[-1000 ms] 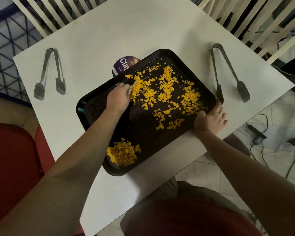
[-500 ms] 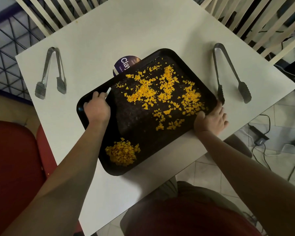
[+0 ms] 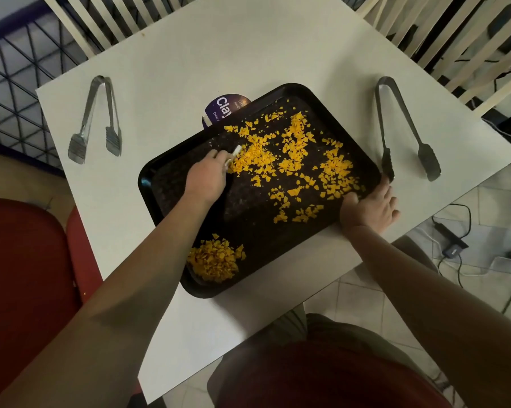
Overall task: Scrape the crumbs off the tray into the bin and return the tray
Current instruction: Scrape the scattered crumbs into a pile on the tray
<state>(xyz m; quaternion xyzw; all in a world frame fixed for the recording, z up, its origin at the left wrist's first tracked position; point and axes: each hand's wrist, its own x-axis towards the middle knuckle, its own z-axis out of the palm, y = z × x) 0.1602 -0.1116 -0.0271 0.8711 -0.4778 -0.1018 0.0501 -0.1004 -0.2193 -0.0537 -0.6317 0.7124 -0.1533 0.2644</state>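
Hands are both working on the black tray [image 3: 171, 184], which is lying askew near the tabletop's [image 3: 248, 48] near edge. The left hand [image 3: 207, 178] is gripping a small white scraper [image 3: 233, 153] against the scattered orange crumbs [image 3: 295, 154]. The right hand [image 3: 372, 206] is clasping the tray's right corner, fingers spread.

left hand [image 3: 208, 175] grips small white scraper [image 3: 233, 153] at edge of scattered crumbs [image 3: 295, 151] on black tray [image 3: 148, 184], right hand [image 3: 372, 206] holds tray's rim, crumb pile [image 3: 214, 260] at near corner.
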